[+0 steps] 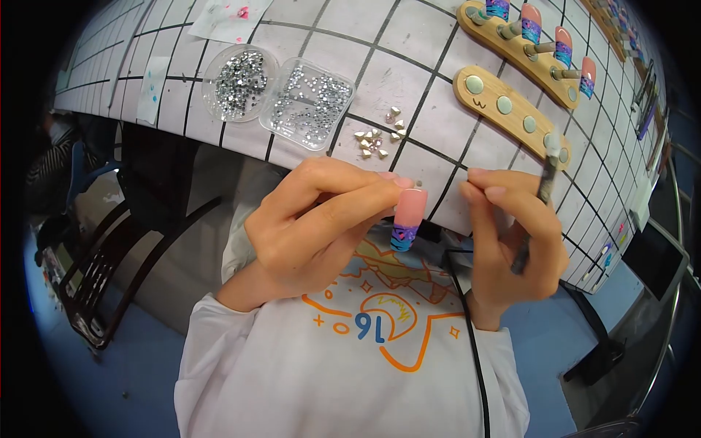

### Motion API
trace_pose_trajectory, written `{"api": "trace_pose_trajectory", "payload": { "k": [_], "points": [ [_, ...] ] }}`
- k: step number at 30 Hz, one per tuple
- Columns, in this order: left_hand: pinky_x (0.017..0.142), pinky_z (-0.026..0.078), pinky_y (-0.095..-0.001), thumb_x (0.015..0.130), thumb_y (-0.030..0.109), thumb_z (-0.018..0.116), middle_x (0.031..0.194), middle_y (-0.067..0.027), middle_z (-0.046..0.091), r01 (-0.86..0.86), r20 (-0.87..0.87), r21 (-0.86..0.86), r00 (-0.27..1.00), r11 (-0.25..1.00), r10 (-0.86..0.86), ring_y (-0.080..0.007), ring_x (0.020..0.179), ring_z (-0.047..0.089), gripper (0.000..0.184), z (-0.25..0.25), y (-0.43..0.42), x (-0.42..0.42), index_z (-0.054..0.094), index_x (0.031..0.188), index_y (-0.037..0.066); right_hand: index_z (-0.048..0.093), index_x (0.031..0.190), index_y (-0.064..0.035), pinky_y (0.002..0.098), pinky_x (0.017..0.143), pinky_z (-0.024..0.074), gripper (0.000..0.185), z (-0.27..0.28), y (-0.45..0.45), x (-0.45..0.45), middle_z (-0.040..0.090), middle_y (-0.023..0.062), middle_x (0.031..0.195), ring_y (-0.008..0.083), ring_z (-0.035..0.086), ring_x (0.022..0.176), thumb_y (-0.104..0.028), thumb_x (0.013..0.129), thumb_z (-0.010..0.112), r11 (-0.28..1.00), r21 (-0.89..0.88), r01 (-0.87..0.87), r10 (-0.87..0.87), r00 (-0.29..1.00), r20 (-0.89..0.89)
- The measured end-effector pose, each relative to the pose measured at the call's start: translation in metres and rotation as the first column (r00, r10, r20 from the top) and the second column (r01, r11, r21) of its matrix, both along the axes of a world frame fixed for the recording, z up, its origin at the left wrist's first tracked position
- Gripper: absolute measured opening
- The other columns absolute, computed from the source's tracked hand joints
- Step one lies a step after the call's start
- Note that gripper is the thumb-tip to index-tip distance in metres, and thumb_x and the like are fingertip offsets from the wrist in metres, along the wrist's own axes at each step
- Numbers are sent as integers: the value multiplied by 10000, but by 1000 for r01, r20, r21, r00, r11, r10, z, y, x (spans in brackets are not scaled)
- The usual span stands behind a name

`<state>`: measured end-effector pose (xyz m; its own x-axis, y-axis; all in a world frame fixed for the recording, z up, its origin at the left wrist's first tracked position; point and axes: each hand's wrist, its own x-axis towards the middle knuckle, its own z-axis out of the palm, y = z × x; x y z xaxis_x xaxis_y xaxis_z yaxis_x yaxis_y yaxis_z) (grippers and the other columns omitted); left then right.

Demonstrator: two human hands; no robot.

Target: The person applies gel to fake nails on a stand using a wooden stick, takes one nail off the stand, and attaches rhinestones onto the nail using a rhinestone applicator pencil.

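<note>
Counter: white tiles, dark grid lines. From left: one round tub and one square clear box, just beside each other, both full of small silvery stones, too many to count. Left hand: thumb and forefinger pinched on one nail tip, held out over the shirt front near counter's edge. Nail long, glossy; pink upper part, blue-purple end with dark markings. Shirt: blue "16", upside down in view. Beyond, on counter, about ten loose pointed stones. Right hand: one pale-tipped tool gripped among fingers; thumb and forefinger tips close; cannot tell whether they pinch anything. Near wooden holder: five metal discs, "w"-like mark. Farther holder: four similar nails on pegs.
</note>
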<state>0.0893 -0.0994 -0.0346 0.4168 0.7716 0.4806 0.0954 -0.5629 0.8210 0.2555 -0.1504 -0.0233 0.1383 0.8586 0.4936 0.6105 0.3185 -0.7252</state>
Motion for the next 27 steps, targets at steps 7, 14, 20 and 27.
{"api": "trace_pose_trajectory", "payload": {
  "k": [7,14,20,27],
  "points": [
    [481,407,-231,585,-223,500,732,-116,532,1,-31,13,1000,1000,-1,-177,563,558,275,0,1,-1,595,787,-62,551,792,10,276,508,416,281,6,-3,-6,577,114,698,232,519,616,92,551,671,972,-153,181,-164,980,116],
    [481,412,-231,582,-225,500,728,-118,533,5,7,36,1000,999,-5,-179,565,560,275,-3,1,0,590,786,-63,558,769,-1,265,517,412,247,8,-2,2,589,94,699,221,518,616,108,562,639,976,-178,128,-125,992,27],
    [492,434,-235,575,-229,502,727,-117,533,5,5,38,1000,999,-5,-184,572,564,280,-2,1,0,586,784,-62,557,716,0,252,507,398,221,10,2,4,576,74,658,207,500,595,122,540,614,976,-196,99,-85,993,80],
    [492,430,-236,574,-227,507,726,-112,534,-1,11,37,1000,999,0,-181,572,560,289,-4,2,0,590,795,-60,563,716,2,253,499,392,221,6,4,8,568,72,650,207,492,575,122,537,611,986,-141,94,-94,996,4]
  ]
}}
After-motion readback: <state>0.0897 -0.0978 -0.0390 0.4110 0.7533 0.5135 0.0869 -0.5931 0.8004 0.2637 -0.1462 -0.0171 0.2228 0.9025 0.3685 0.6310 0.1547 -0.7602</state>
